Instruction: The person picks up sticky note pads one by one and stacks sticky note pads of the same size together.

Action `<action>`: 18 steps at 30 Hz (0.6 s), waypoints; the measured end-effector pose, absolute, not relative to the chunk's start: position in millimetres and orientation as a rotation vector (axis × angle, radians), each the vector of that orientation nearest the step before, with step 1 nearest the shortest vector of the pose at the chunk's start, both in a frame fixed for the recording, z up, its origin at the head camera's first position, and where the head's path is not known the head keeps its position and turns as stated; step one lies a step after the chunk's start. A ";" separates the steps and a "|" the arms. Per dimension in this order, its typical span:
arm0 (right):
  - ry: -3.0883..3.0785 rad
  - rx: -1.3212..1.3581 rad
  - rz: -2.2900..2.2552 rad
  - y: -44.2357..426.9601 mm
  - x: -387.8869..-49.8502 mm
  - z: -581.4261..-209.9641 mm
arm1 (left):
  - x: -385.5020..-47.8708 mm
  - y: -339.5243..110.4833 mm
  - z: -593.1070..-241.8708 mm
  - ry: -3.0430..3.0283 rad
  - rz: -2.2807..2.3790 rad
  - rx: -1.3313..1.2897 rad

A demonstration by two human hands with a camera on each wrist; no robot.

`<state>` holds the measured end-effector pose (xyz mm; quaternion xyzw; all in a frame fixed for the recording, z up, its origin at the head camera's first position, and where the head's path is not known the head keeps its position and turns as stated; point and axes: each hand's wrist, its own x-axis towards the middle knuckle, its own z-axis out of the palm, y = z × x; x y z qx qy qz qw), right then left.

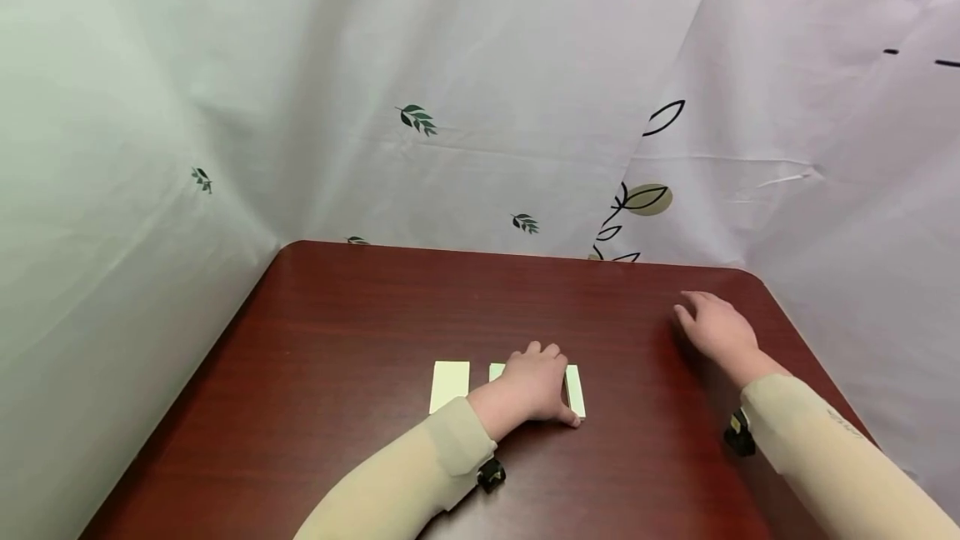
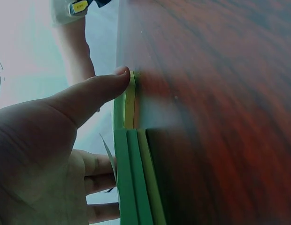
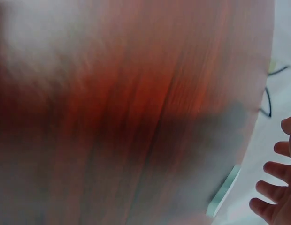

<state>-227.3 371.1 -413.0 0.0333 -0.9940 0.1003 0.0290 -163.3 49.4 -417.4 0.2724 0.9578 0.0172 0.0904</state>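
My left hand [image 1: 534,383] arches over two pale yellow-green paper pads, hiding most of both. Its thumb touches the near edge of the right pad [image 1: 575,391], and its fingers reach the far side. Left of the hand shows part of the middle pad [image 1: 496,371]; another pad [image 1: 450,382] lies further left. The left wrist view shows layered green and yellow pad edges [image 2: 131,178], the thumb [image 2: 105,88] against the further pad, and a thin raised sheet [image 2: 108,157]. My right hand [image 1: 717,328] is at the table's right side, fingers loosely bent, holding nothing.
The reddish-brown table [image 1: 360,315] has rounded far corners. White patterned sheeting [image 1: 480,90] hangs behind it and along both sides. Each wrist carries a small black device [image 1: 491,474]. In the right wrist view a pale pad edge [image 3: 224,191] lies near the table's edge.
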 end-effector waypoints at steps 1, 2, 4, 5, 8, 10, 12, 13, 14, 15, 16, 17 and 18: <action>-3.081 0.078 0.311 375.3 -228.8 -413.8 | -163.2 50.2 -417.7 2.846 0.053 0.809; -3.095 0.056 0.315 379.2 -230.0 -414.3 | -163.2 51.0 -418.0 2.846 0.052 0.809; -3.112 0.021 0.319 386.9 -232.2 -414.9 | -162.8 51.8 -417.7 2.847 0.046 0.808; -3.116 0.006 0.321 390.8 -233.2 -415.3 | -162.6 52.0 -417.3 2.848 0.045 0.808; -3.112 -0.036 0.340 400.0 -235.3 -415.1 | -162.3 52.4 -416.0 2.852 0.048 0.808; -3.107 -0.070 0.355 404.7 -237.0 -415.2 | -162.0 52.2 -414.6 2.853 0.052 0.808; -3.108 -0.098 0.370 408.3 -239.3 -415.8 | -161.6 51.8 -413.7 2.854 0.053 0.807; -3.113 -0.108 0.375 409.8 -240.6 -416.7 | -161.3 51.5 -413.1 2.854 0.056 0.806; -3.117 -0.116 0.382 411.1 -241.8 -417.7 | -161.0 51.1 -412.7 2.854 0.055 0.805; -3.122 -0.123 0.393 412.4 -243.2 -418.8 | -160.8 50.9 -412.4 2.854 0.053 0.805; -3.126 -0.128 0.404 413.3 -244.5 -419.7 | -160.7 50.7 -412.2 2.854 0.052 0.804; -3.130 -0.132 0.414 414.3 -245.8 -420.5 | -160.8 50.7 -412.4 2.855 0.051 0.802; -3.135 -0.133 0.425 414.8 -247.0 -421.0 | -161.0 50.6 -412.3 2.856 0.049 0.801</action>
